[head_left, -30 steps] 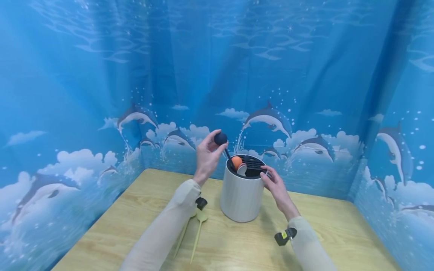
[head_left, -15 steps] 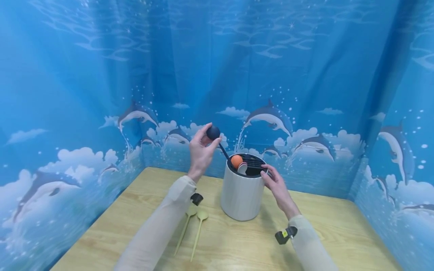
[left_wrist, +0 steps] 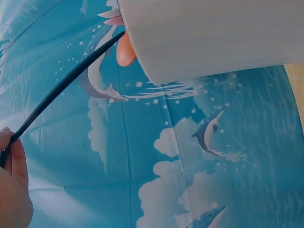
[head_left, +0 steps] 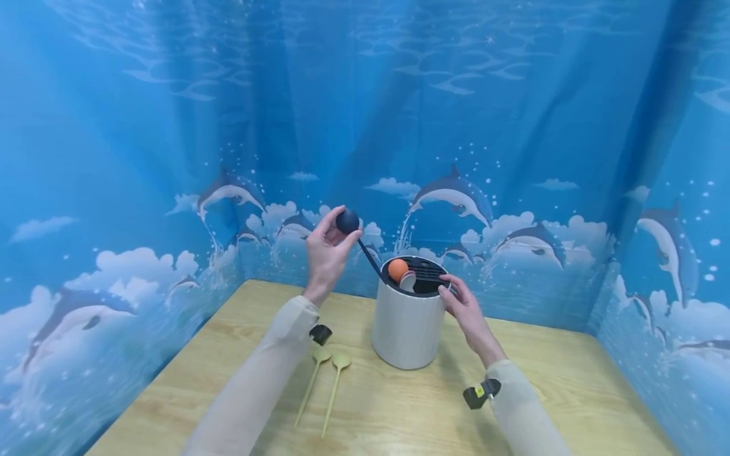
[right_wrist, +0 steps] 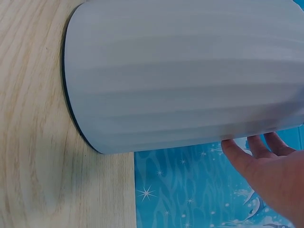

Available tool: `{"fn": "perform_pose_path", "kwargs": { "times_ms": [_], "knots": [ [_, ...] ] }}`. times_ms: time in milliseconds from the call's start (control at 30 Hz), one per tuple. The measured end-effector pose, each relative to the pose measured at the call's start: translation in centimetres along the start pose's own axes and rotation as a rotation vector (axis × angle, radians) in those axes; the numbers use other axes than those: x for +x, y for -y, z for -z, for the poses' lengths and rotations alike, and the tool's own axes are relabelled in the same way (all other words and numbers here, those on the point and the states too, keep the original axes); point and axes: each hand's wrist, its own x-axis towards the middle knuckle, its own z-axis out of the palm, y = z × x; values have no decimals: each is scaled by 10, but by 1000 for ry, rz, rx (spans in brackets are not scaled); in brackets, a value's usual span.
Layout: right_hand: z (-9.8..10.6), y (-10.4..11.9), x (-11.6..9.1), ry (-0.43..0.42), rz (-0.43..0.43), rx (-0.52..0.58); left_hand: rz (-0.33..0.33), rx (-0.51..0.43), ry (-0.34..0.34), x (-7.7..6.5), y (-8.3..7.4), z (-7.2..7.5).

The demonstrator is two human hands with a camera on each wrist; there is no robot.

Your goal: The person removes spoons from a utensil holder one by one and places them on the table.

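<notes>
A black spoon (head_left: pixel 347 221) with a round head and long thin handle is pinched near its head by my left hand (head_left: pixel 326 256). The spoon slants, and the handle's far end overlaps the rim of a white ribbed utensil holder (head_left: pixel 406 332) in the head view. My right hand (head_left: pixel 466 311) touches the holder's right side near the top with its fingertips. Inside, an orange spoon (head_left: pixel 397 270) and a white-and-pink spoon (head_left: pixel 407 281) stand heads up beside a black slotted insert (head_left: pixel 429 271). The left wrist view shows the dark handle (left_wrist: pixel 61 85) with its tip at the holder's edge.
Two pale yellow-green spoons, a left one (head_left: pixel 310 383) and a right one (head_left: pixel 333 392), lie on the wooden table (head_left: pixel 547 392) in front of the holder. A blue dolphin-print curtain (head_left: pixel 365 126) stands close behind and along both sides.
My left hand has moved left and slightly up, drawing the black spoon away from the holder's opening so that it slants more. The right hand keeps its place at the rim.
</notes>
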Motion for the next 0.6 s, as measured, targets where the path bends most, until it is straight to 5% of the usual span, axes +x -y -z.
{"fn": "perform_pose_path", "kwargs": {
  "times_ms": [333,600],
  "knots": [
    [-1,-2,0,-7,10,8,-11,7,-12,-8,11,15],
    [1,-5,4,2,-13,5,92,61,-6,-18,19,26]
  ]
}}
